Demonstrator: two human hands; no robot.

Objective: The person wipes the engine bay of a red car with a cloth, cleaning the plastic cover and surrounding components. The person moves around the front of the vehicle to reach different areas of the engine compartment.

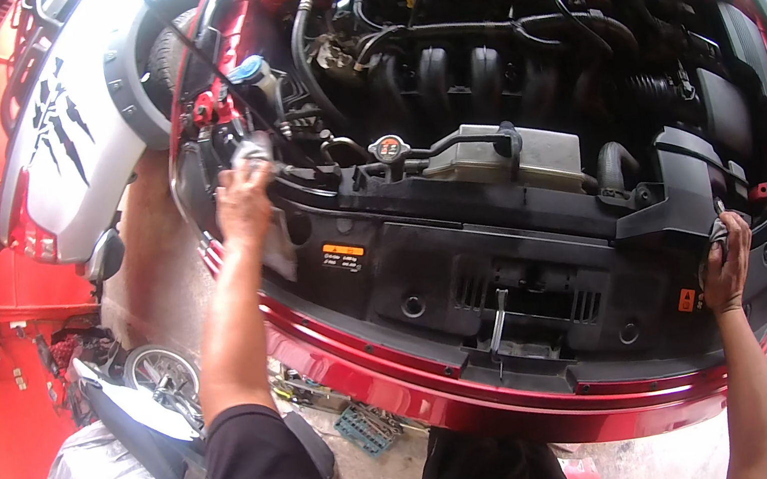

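Observation:
A red car stands with its hood up, its engine bay (467,73) in front of me. Over the bay's left front corner, my left hand (245,202) is closed on a pale grey, crumpled rag (253,150), slightly blurred. Close by is a washer fluid reservoir with a blue cap (250,69). At the right front corner, my right hand (728,268) rests near the black radiator cover (428,262), its fingers bent around a small greyish thing (718,229) I cannot make out. The radiator cap (387,149) and a whitish coolant tank (502,159) lie between my hands.
A thin hood prop rod (193,43) rises at the left. The red front bumper (398,389) lies between me and the bay. Below it a blue-grey basket (365,430) sits on the floor. A white vehicle (82,138) and a motorcycle (144,412) stand at the left.

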